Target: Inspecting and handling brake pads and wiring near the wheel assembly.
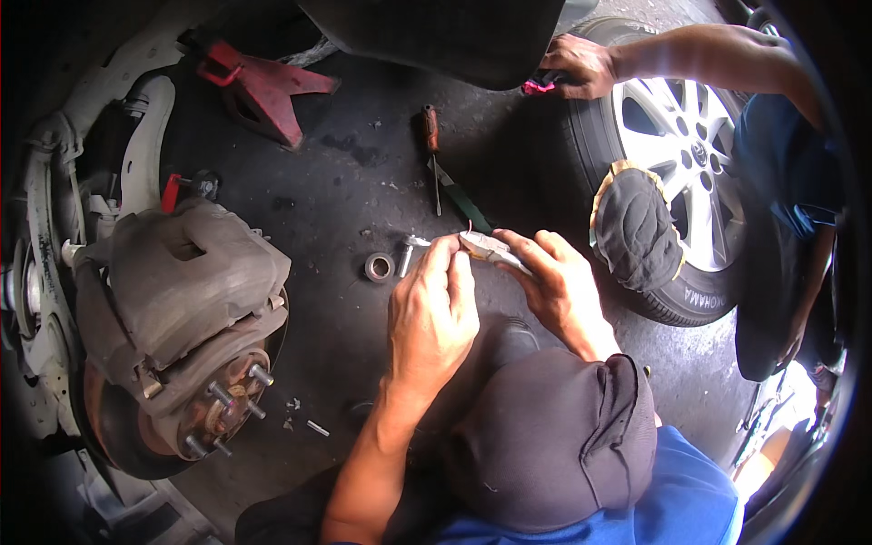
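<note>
My left hand (pixel 431 313) and my right hand (pixel 563 286) meet near the middle of the view, fingers pinched on opposite ends of a slim light-grey object (pixel 490 247). A thin pinkish strand sticks up from its left end; its kind I cannot make out. Beside my left fingertips is a silvery bolt-like metal piece (pixel 408 258). A short round metal sleeve (pixel 379 266) stands left of it. Beyond my hands lie a screwdriver (pixel 431 129) with an orange-brown handle and a flat green strip (pixel 461 195). Part of my right forearm is hidden behind a rounded dark cloth shape (pixel 554 436).
At left are a brake caliper (pixel 195 272) and a rusty hub (pixel 222 409) with protruding studs. A red jack stand (pixel 263 91) stands far left. At right, a wheel (pixel 672 136) carries a black pad (pixel 636 222); another person's hand (pixel 583 65) holds something pink nearby. A small metal pin (pixel 318 427) lies nearer.
</note>
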Demonstrator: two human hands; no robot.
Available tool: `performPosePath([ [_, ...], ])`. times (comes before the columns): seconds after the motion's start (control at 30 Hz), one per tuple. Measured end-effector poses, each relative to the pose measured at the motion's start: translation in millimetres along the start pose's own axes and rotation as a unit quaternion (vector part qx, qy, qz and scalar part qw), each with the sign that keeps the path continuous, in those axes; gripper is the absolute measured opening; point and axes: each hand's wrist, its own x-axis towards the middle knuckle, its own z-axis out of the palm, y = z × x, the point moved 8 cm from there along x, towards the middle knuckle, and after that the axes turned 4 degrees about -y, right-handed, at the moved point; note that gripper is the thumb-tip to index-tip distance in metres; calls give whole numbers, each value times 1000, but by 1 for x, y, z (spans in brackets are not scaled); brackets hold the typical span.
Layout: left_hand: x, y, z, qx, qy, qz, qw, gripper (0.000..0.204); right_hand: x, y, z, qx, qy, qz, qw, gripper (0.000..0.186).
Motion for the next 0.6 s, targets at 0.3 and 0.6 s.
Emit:
performPosePath([
  [0.3, 3, 1, 1, 45, 13, 55, 997, 13, -5, -5, 2, 44, 12, -37, 998, 43],
  [0.6, 0, -14, 7, -12, -27, 4, 1000, 14, -10, -2, 15, 58, -10, -22, 998, 45],
])
